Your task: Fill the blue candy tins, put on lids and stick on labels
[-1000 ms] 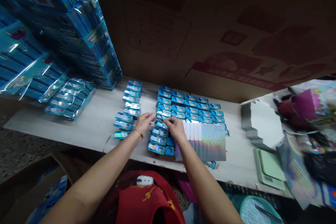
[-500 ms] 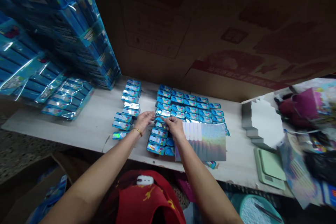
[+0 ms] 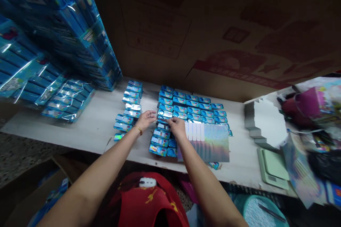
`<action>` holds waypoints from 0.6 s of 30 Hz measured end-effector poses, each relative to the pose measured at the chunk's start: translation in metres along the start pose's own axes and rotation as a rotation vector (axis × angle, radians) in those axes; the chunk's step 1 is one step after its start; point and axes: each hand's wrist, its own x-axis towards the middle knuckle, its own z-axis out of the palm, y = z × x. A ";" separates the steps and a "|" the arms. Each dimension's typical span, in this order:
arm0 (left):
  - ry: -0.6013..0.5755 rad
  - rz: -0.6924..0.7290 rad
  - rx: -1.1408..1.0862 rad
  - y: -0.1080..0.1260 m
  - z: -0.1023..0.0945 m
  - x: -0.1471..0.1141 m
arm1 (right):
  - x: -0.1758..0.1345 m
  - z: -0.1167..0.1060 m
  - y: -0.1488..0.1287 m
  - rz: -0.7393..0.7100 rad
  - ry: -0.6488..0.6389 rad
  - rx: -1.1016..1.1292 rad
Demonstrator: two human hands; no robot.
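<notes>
Small blue packs [image 3: 194, 110] with shiny tops stand in rows on the white table, several columns wide. My left hand [image 3: 146, 120] is just left of the nearest column, its fingers stretched out and slightly apart, with nothing visible in them. At that column, my right hand [image 3: 177, 127] has its thumb and fingers pinched together over a pack; what is between them is too small to make out. Under my right wrist lies a silvery rainbow sticker sheet [image 3: 215, 143] with several bare white strips, covering part of the packs.
A shorter column of blue packs [image 3: 132, 100] stands left of my left hand. Wrapped blue bundles [image 3: 66, 99] are stacked at far left. A large cardboard box [image 3: 170, 35] walls the back. White cut-out cards [image 3: 269, 122], a green scale [image 3: 274, 168] and a teal tub [image 3: 245, 205] are at right.
My left hand has drawn back slightly to the left, away from the pack, and its fingers have spread. My right hand stays nearly in place, still pinched.
</notes>
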 end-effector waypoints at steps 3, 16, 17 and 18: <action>-0.027 -0.006 0.137 0.000 -0.004 0.010 | 0.003 0.001 -0.003 -0.021 0.043 -0.273; 0.213 0.065 0.401 -0.041 0.003 0.034 | 0.000 0.016 -0.007 -0.075 -0.006 -0.867; 0.248 0.074 0.410 -0.045 0.003 0.033 | -0.003 0.016 -0.007 -0.123 -0.038 -0.912; 0.282 0.079 0.419 -0.048 0.003 0.032 | -0.006 0.016 -0.007 -0.167 -0.080 -0.954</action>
